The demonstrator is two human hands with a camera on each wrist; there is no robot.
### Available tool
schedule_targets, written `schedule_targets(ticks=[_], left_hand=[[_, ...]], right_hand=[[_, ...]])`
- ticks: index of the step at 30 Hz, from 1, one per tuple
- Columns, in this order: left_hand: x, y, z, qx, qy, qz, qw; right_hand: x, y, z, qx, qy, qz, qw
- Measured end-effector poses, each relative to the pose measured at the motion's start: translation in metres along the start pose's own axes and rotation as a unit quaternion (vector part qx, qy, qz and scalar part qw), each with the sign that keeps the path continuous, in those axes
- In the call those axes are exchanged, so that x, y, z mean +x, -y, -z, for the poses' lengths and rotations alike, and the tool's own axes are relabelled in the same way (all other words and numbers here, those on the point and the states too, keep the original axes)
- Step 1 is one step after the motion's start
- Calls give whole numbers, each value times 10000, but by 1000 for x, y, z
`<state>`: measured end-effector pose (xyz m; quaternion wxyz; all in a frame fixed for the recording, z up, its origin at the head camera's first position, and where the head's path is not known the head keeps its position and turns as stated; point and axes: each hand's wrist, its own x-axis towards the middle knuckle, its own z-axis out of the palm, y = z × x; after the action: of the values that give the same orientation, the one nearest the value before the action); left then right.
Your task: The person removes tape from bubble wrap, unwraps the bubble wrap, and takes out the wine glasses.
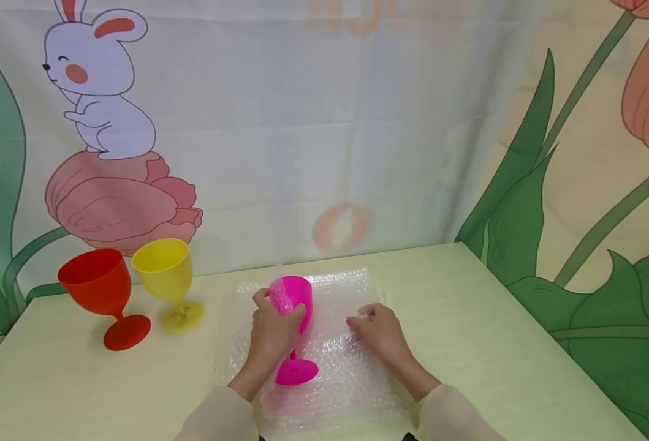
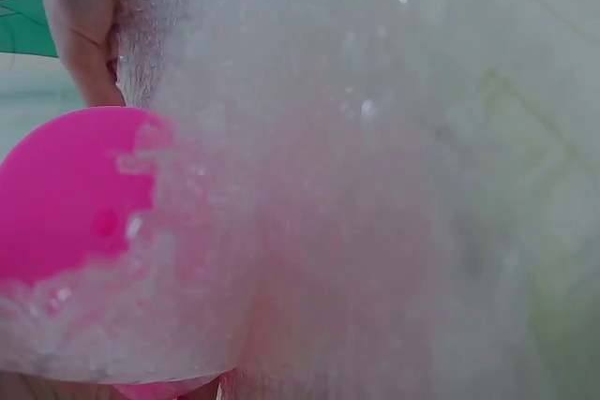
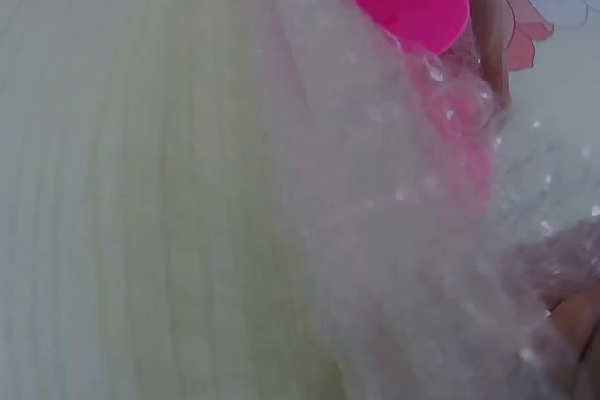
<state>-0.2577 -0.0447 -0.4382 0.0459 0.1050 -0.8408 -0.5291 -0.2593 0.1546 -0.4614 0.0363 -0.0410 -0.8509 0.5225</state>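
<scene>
A bright pink plastic goblet (image 1: 298,372) lies on a sheet of clear bubble wrap (image 1: 346,373), its bowl pointing away from me and its round foot toward me. With its fingers and thumb, my left hand (image 1: 271,334) grips the goblet's bowl together with a fold of the wrap. To the right, my right hand (image 1: 383,337) pinches the wrap's right side. In the right wrist view the pink foot (image 3: 417,7) shows past the wrap. Bubble wrap covers much of the goblet (image 2: 70,194) in the left wrist view.
A red goblet (image 1: 97,285) and a yellow goblet (image 1: 164,269) stand upright at the table's left rear. The pale table (image 1: 456,367) reaches back to a printed curtain (image 1: 313,153) with a rabbit and flowers.
</scene>
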Motion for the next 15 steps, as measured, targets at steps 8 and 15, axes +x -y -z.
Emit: schedule_targets(ticks=[8,15], left_hand=[[0,2,0,20,-11,5,10000],[1,4,-1,-39,24,-11,10000]], right_hand=[[-15,12,1,-1101,-492,1126,9863],[-22,16,-5,-1949,-1121,2126,9509]])
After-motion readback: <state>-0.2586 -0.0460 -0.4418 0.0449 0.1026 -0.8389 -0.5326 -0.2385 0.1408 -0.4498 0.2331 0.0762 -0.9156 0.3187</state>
